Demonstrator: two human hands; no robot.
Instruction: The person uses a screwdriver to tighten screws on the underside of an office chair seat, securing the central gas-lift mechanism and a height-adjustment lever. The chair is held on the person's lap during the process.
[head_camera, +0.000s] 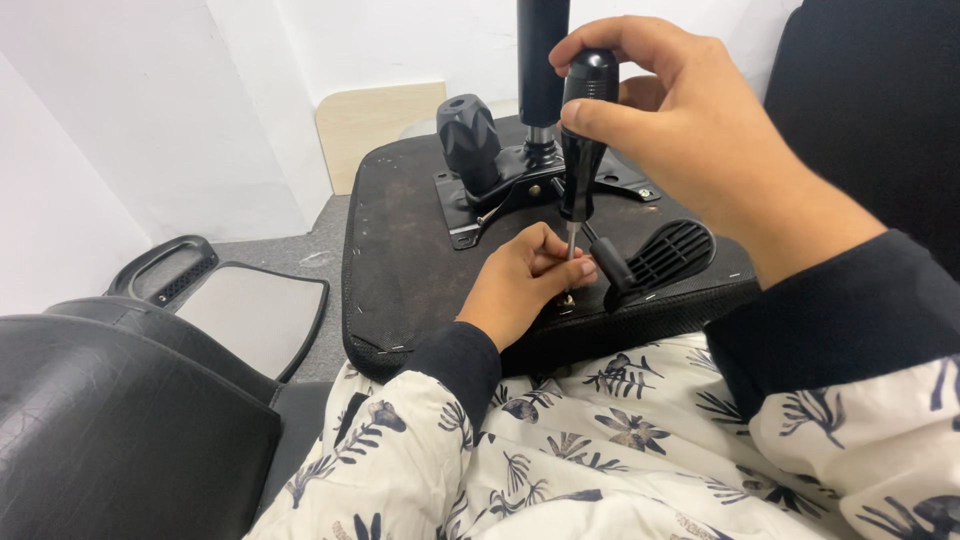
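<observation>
Nearest, the person's lap, covered in white cloth with a dark leaf print, supported the front edge of an upturned chair seat. Resting on that edge, the left hand was pinched around the metal shaft of a screwdriver, fingertips closed on it just above the tip, where a small brass-coloured fastener sat against the seat's underside. Directly above that pinch, the right hand was clenched around the screwdriver's black handle, which stood upright (thumb and forefinger wrapped near its rounded top). Immediately right of the lower grip lay a black ribbed lever paddle. Beyond the tool, the metal mechanism plate carried a large black knob, and the gas cylinder rose behind the handle. Far left lay a detached armrest.
</observation>
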